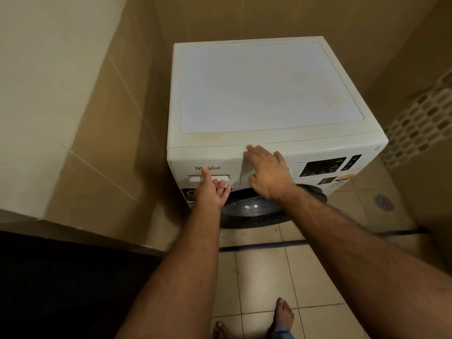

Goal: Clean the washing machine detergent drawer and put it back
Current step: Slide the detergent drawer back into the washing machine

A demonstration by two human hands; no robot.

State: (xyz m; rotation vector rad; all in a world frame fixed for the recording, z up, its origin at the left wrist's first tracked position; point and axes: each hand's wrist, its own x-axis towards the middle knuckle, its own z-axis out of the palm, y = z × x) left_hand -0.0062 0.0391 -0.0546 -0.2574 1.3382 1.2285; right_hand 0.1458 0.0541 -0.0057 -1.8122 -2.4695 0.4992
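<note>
The white washing machine (259, 89) stands in a tiled corner. Its detergent drawer (227, 167) sits flush in the front panel at the top left, with a brand name printed above a handle recess (193, 178). My left hand (211, 192) is at the drawer front. Its straight thumb lies over the recess and the printed name, while the other fingers curl loosely just below the recess and hold nothing. My right hand (267, 171) lies flat on the panel just right of the drawer, fingers straight, reaching the top edge.
A dark display and control panel (325, 166) is right of my right hand. The round glass door (256, 209) is below. A hose (264, 245) runs across the tiled floor. A floor drain (384, 203) is at right, a dark surface (61, 277) at lower left.
</note>
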